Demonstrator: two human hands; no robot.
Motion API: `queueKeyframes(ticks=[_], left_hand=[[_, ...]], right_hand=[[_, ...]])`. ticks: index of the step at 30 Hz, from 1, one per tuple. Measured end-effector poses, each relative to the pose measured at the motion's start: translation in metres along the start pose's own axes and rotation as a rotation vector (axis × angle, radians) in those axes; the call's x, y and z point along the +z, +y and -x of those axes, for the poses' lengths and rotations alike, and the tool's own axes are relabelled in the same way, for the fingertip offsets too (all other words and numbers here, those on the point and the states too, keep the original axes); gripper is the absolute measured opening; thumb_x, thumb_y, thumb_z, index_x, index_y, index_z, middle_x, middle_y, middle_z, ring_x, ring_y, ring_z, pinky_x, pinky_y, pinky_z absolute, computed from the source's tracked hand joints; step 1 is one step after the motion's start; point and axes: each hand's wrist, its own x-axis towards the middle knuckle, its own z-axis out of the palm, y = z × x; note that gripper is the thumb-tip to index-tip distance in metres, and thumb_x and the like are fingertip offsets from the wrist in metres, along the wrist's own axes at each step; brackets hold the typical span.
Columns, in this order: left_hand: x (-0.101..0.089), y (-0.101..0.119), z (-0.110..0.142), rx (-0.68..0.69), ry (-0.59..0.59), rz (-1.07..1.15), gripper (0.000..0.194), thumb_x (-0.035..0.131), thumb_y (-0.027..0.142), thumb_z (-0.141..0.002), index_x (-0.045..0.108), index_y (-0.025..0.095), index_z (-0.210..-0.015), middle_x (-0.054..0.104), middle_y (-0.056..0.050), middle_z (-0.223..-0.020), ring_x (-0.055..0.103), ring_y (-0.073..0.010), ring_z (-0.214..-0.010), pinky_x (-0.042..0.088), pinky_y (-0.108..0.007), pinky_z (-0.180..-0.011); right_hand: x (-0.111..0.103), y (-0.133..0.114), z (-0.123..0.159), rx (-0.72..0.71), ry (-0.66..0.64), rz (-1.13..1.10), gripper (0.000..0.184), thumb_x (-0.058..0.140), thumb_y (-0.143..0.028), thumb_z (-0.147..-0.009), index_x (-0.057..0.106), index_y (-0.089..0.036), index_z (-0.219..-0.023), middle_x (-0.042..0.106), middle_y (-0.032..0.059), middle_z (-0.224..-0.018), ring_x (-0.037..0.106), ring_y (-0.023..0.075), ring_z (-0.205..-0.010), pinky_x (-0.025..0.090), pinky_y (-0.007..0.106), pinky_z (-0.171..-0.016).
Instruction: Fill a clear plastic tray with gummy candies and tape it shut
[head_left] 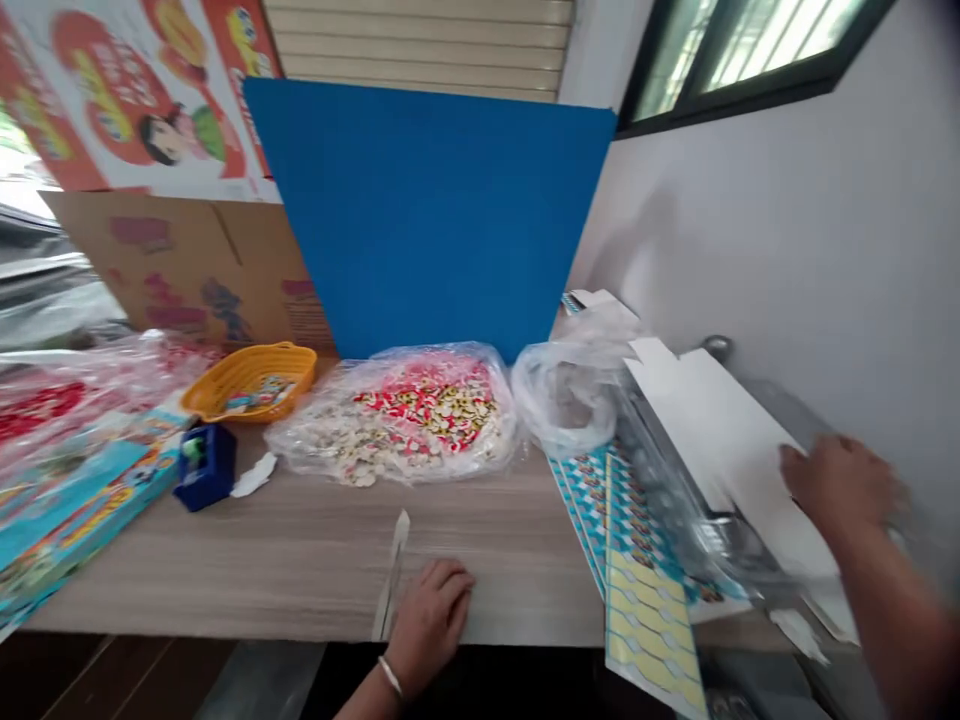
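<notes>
My left hand (431,618) rests near the front edge of the wooden table (300,560), fingers curled, beside a thin pale strip (391,575) that it touches or pinches. My right hand (836,485) reaches out to the right, blurred by motion, and lies on a white cardboard sheet (712,430) atop clear plastic trays (675,500). Printed blue and yellow sheets (637,570) lie under that pile and hang over the table edge. A clear bag of small red and white pieces (409,415) sits in the middle.
A blue board (435,210) stands upright at the back against cardboard boxes (187,260). A yellow basket (251,380), a blue tape dispenser (204,465) and colourful packs (75,490) lie left. A crumpled clear bag (566,395) sits centre right. A grey wall (787,230) is on the right.
</notes>
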Motion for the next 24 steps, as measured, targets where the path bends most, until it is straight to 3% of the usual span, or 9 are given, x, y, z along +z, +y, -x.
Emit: queueKeyframes(ticks=[1,4,6,10,14,19,22,24], left_hand=[[-0.003,-0.005,0.003,0.025,0.015,-0.018,0.023,0.05,0.013,-0.094,0.067,0.024,-0.106,0.069,-0.006,-0.109,0.062,-0.0216,-0.102,0.05,-0.037,-0.091],[-0.014,-0.029,0.012,0.043,0.082,-0.144,0.022,0.053,0.021,-0.095,0.068,0.027,-0.111,0.069,-0.005,-0.116,0.06,-0.025,-0.114,0.047,-0.041,-0.096],[-0.02,-0.051,0.018,-0.001,0.114,-0.233,0.021,0.054,0.027,-0.095,0.069,0.027,-0.11,0.07,-0.004,-0.116,0.059,-0.0275,-0.117,0.047,-0.042,-0.094],[-0.027,-0.094,0.028,-0.046,0.097,-0.231,0.03,0.049,0.04,-0.098,0.07,0.023,-0.11,0.07,-0.008,-0.117,0.062,-0.0264,-0.111,0.049,-0.041,-0.093],[-0.028,-0.116,0.026,-0.008,0.045,-0.151,0.033,0.048,0.044,-0.098,0.068,0.021,-0.112,0.069,-0.009,-0.117,0.062,-0.0257,-0.11,0.049,-0.042,-0.097],[-0.03,-0.1,0.016,-0.029,0.116,-0.185,0.021,0.054,0.033,-0.096,0.068,0.022,-0.107,0.069,-0.008,-0.109,0.064,-0.0238,-0.1,0.053,-0.039,-0.09],[-0.038,-0.074,0.016,-0.025,0.144,-0.337,0.019,0.052,0.019,-0.095,0.069,0.024,-0.103,0.069,-0.008,-0.106,0.065,-0.0217,-0.098,0.055,-0.037,-0.087],[-0.044,-0.062,0.017,0.1,0.184,-0.636,0.019,0.053,0.022,-0.096,0.069,0.026,-0.105,0.067,-0.01,-0.111,0.065,-0.0215,-0.098,0.057,-0.036,-0.082]], right_hand=[[-0.006,-0.004,0.005,-0.002,-0.024,0.01,0.061,0.039,-0.059,-0.099,0.073,-0.009,-0.107,0.061,0.0399,-0.109,0.058,0.0431,-0.118,0.043,0.061,-0.087],[-0.018,-0.04,0.042,-0.203,-0.051,-0.199,0.053,0.043,-0.051,-0.096,0.069,-0.01,-0.116,0.065,0.0273,-0.121,0.059,0.0347,-0.119,0.045,0.048,-0.099],[-0.023,-0.069,0.086,-0.248,-0.223,-0.356,0.044,0.045,-0.044,-0.095,0.066,-0.013,-0.118,0.07,0.0178,-0.115,0.065,0.0278,-0.106,0.05,0.041,-0.094],[-0.021,-0.104,0.19,-0.233,-0.649,-0.511,0.028,0.048,-0.034,-0.094,0.071,-0.019,-0.101,0.074,0.0081,-0.099,0.069,0.0218,-0.09,0.052,0.034,-0.083],[-0.016,-0.101,0.256,-0.108,-0.719,-0.5,0.025,0.049,-0.027,-0.092,0.071,-0.02,-0.1,0.073,0.0082,-0.1,0.067,0.0232,-0.097,0.051,0.036,-0.089],[-0.019,-0.103,0.289,-0.048,-0.684,-0.562,0.03,0.046,-0.038,-0.094,0.072,-0.025,-0.098,0.073,0.0102,-0.102,0.068,0.0284,-0.1,0.055,0.044,-0.09],[-0.007,-0.13,0.302,-0.083,-0.801,-0.705,0.028,0.051,-0.045,-0.09,0.074,-0.035,-0.103,0.074,0.0084,-0.108,0.07,0.0303,-0.103,0.059,0.047,-0.089],[0.012,-0.166,0.304,-0.147,-0.866,-0.786,0.025,0.051,-0.049,-0.093,0.068,-0.05,-0.11,0.07,0.0035,-0.112,0.069,0.0248,-0.106,0.062,0.039,-0.076]])
